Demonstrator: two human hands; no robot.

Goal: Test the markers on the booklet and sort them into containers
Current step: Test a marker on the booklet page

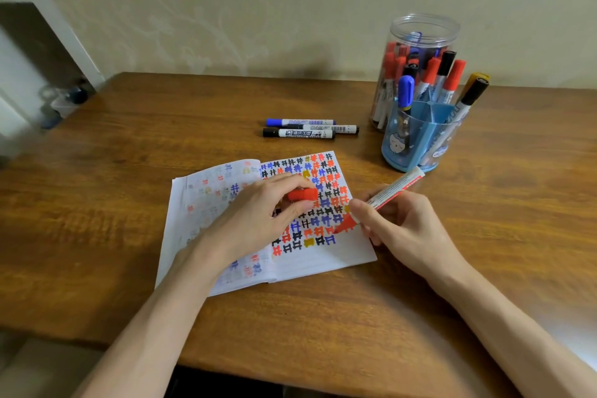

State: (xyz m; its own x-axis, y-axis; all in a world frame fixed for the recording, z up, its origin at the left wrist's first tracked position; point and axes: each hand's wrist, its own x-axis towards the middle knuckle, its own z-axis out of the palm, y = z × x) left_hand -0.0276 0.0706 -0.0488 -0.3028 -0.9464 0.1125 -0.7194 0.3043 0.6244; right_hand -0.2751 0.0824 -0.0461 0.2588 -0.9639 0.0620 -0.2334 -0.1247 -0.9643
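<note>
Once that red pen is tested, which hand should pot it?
Probably the right hand: it holds the red marker, and the blue holder and clear jar stand on its side. Left hand holds the red cap.

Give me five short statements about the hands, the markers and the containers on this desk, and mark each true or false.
1. The right hand holds a red marker with its tip on the booklet. True.
2. The left hand holds a blue cap. False: the cap is red.
3. Three markers lie on the table beyond the booklet. True.
4. The clear jar is empty. False: it holds many markers.
5. The blue holder stands left of the booklet. False: it stands to the right, before the jar.
</note>
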